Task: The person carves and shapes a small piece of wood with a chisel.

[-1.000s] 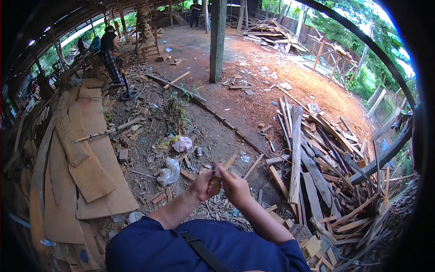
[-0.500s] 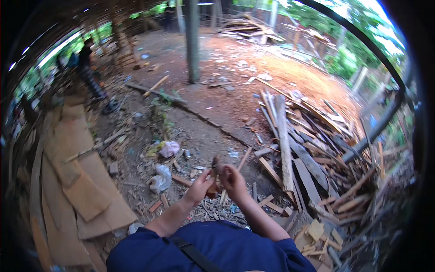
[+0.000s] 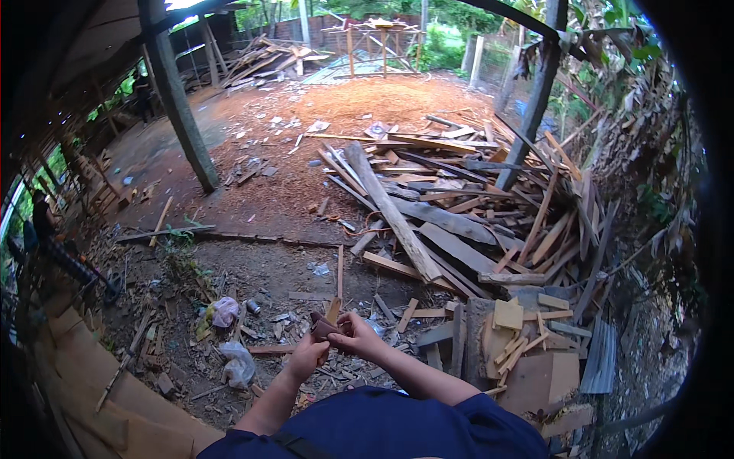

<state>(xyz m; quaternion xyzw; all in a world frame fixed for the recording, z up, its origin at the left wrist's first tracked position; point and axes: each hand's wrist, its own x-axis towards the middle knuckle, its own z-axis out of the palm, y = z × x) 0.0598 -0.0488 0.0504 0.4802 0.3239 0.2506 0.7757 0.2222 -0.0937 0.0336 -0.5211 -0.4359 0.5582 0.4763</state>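
Pinches dk brown piece [image 3: 324, 328] w/ L hand [image 3: 307, 356] & R hand [image 3: 358, 336], prob. for steady two-sided hold, nr blue shirt [image 3: 375, 421] above littered ground [image 3: 283, 264].

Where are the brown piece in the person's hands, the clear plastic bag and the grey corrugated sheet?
Brown piece [image 3: 324, 328]: head view, middle of its visible dark surface.
Clear plastic bag [image 3: 239, 366]: head view, middle of its crumpled body.
Grey corrugated sheet [image 3: 600, 358]: head view, middle of its ridged face.
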